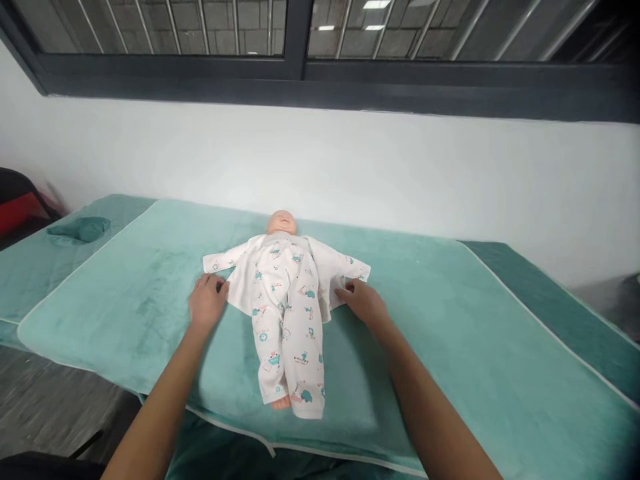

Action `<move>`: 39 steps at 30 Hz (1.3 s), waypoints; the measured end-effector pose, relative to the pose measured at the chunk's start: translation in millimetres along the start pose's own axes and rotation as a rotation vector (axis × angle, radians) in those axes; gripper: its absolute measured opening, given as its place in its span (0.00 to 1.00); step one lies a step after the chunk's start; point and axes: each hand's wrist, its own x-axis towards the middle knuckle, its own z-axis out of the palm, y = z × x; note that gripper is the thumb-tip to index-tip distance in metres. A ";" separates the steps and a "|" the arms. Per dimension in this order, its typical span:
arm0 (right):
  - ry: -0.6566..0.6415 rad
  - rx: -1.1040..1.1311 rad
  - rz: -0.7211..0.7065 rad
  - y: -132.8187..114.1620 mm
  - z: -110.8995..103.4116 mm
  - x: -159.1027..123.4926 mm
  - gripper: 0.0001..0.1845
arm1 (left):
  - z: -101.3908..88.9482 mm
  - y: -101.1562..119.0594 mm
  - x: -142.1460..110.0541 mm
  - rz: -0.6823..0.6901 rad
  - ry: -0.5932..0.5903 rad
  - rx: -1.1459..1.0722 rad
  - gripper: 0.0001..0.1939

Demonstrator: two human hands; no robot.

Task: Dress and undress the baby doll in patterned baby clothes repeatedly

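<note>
A baby doll [281, 223] lies on its back with its head toward the wall. It has on a white printed baby shirt [240, 290], spread open at both sides, and matching baby pants [300, 333] pulled high over its belly. A bare foot [281, 403] pokes out of one pant leg; the other foot is hidden. My left hand [206, 300] is closed, its thumb and finger pinching the shirt's left edge below the sleeve. On the other side, my right hand [364, 301] pinches the shirt's right front panel, close under the right sleeve.
The doll rests on a bed with a green plush cover [450, 347] edged in pale piping. A hole [83, 229] lies at the bed's left end. Behind are a white wall [350, 167] and a dark window frame [295, 77]. Something red and black [23, 210] stands at far left.
</note>
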 end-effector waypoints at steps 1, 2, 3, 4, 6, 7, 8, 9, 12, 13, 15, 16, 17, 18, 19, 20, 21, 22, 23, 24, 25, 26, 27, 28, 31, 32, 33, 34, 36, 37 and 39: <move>-0.065 0.085 -0.006 -8.6 -4.2 3.6 0.12 | 0.3 -0.7 -1.9 0.012 -0.003 -0.014 0.11; -0.109 0.212 -0.021 -18.6 -8.9 6.6 0.13 | 0.6 -1.6 -3.3 0.021 -0.010 -0.021 0.11; -0.124 0.378 -0.040 -30.3 -13.8 8.6 0.13 | 1.0 -2.5 -4.3 0.021 -0.019 -0.021 0.11; -0.105 0.565 -0.057 -43.8 -18.4 9.5 0.13 | 1.4 -3.1 -4.8 0.012 -0.030 -0.022 0.12; -0.041 0.885 -0.098 -75.2 -26.4 7.0 0.14 | 1.6 -3.9 -5.2 -0.031 -0.042 -0.058 0.13; -0.030 0.943 -0.137 -91.8 -29.8 3.6 0.15 | 1.3 -4.1 -5.4 -0.061 -0.039 -0.102 0.13; -0.064 0.918 -0.190 -107.6 -33.2 -1.2 0.15 | 0.7 -4.4 -5.7 -0.087 -0.031 -0.161 0.13; -0.133 0.822 -0.268 -121.5 -36.8 -7.0 0.14 | -0.2 -4.9 -6.2 -0.109 -0.023 -0.229 0.13; -0.438 0.383 -0.490 -143.3 -49.9 -26.5 0.15 | -2.0 -7.6 -8.4 -0.149 0.012 -0.416 0.12; -0.537 0.287 -0.522 -143.0 -54.2 -32.5 0.18 | -1.6 -8.7 -9.1 -0.156 0.023 -0.465 0.12; -0.649 0.239 -0.517 -134.0 -60.1 -42.3 0.23 | 0.6 -9.9 -9.8 -0.159 0.043 -0.562 0.12; -0.655 0.274 -0.496 -127.2 -61.0 -46.0 0.23 | 1.8 -9.2 -9.5 -0.155 0.047 -0.621 0.12; -0.633 0.330 -0.472 -120.1 -60.3 -48.8 0.21 | 2.5 -7.1 -8.7 -0.151 0.046 -0.694 0.12; -0.594 0.394 -0.442 -113.7 -58.2 -51.0 0.19 | 2.0 -3.1 -7.5 -0.150 0.045 -0.777 0.12; -0.556 0.463 -0.410 -108.7 -54.9 -52.6 0.17 | -0.1 3.0 -5.8 -0.153 0.047 -0.866 0.12; -0.531 0.527 -0.381 -105.3 -51.2 -53.7 0.16 | -4.1 11.6 -3.9 -0.158 0.059 -0.950 0.13; -0.519 0.580 -0.358 -103.8 -47.6 -54.4 0.16 | -9.9 22.6 -1.9 -0.158 0.079 -1.022 0.12; -0.523 0.615 -0.346 -103.8 -44.9 -54.6 0.15 | -17.0 35.7 -0.1 -0.151 0.108 -1.075 0.12; -0.542 0.630 -0.341 -105.2 -43.5 -54.3 0.15 | -24.9 50.5 1.2 -0.129 0.149 -1.101 0.12; -0.580 0.626 -0.342 -107.5 -43.7 -53.1 0.15 | -32.4 66.0 1.8 -0.083 0.168 -1.106 0.10; -0.632 0.600 -0.349 -110.3 -45.7 -50.9 0.15 | -38.9 81.4 1.5 -0.019 0.183 -1.098 0.09; -0.693 0.556 -0.362 -113.6 -49.0 -47.4 0.14 | -43.5 95.9 0.2 0.055 0.167 -1.073 0.07; -0.748 0.502 -0.382 -117.1 -53.2 -42.2 0.14 | -45.8 108.5 -2.3 0.157 0.107 -1.021 0.07; -0.783 0.443 -0.406 -121.0 -57.5 -35.2 0.14 | -45.6 118.8 -5.8 0.275 0.005 -0.946 0.08; -0.618 0.322 -0.445 -136.3 -61.9 -3.2 0.15 | -34.7 134.6 -18.8 0.569 -0.303 -0.716 0.11; -0.475 0.290 -0.430 -142.6 -57.9 10.2 0.16 | -30.3 135.3 -22.2 0.611 -0.366 -0.678 0.11; -0.314 0.247 -0.402 -149.3 -50.6 24.1 0.16 | -26.7 134.2 -23.8 0.616 -0.403 -0.675 0.11; -0.166 0.185 -0.364 -156.3 -40.3 37.7 0.16 | -24.4 131.6 -23.0 0.580 -0.409 -0.705 0.11; -0.011 0.045 -0.280 -169.6 -13.7 61.0 0.17 | -22.4 123.3 -12.5 0.413 -0.325 -0.806 0.10; 0.010 -0.006 -0.237 -175.3 0.4 69.5 0.19 | -21.6 118.4 -2.8 0.293 -0.245 -0.846 0.10; 0.006 -0.049 -0.175 -183.3 24.5 79.1 0.24 | -16.8 109.3 22.7 0.043 -0.078 -0.852 0.09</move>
